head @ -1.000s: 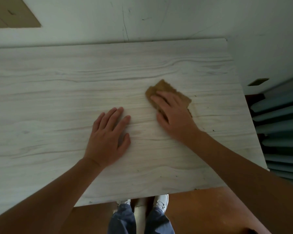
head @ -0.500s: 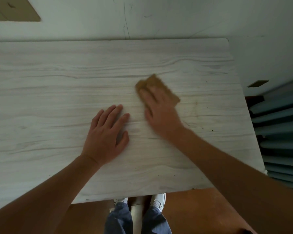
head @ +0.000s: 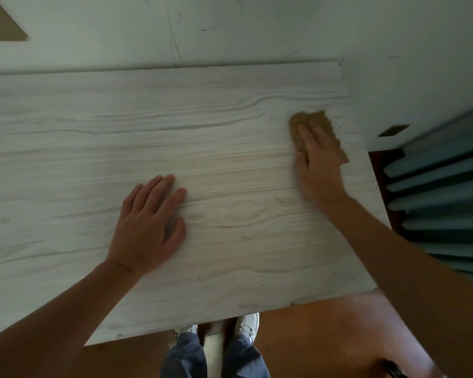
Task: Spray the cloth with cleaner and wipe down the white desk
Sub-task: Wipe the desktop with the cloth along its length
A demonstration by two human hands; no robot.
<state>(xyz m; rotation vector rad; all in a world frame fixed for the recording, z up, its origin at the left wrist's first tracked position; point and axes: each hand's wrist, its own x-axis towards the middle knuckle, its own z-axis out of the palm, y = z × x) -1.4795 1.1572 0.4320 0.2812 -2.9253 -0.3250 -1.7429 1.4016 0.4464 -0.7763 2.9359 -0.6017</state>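
A white desk (head: 66,148) with grey wood grain fills most of the view. A brown cloth (head: 301,122) lies flat on it near the right edge. My right hand (head: 318,165) presses down on the cloth with straight fingers and covers most of it. My left hand (head: 148,227) rests flat on the bare desk nearer the middle, fingers spread, holding nothing. No spray bottle is in view.
A pale wall (head: 257,28) runs along the desk's far side. Blue-green slats (head: 443,197) stand just past the desk's right edge. Below the near edge are a brown floor (head: 325,336) and my legs in jeans (head: 213,358). Small dark specks (head: 339,124) dot the desk's right side.
My right hand has slid the cloth to the right, from near the desk's middle toward the right edge. My left hand has stayed flat in place.
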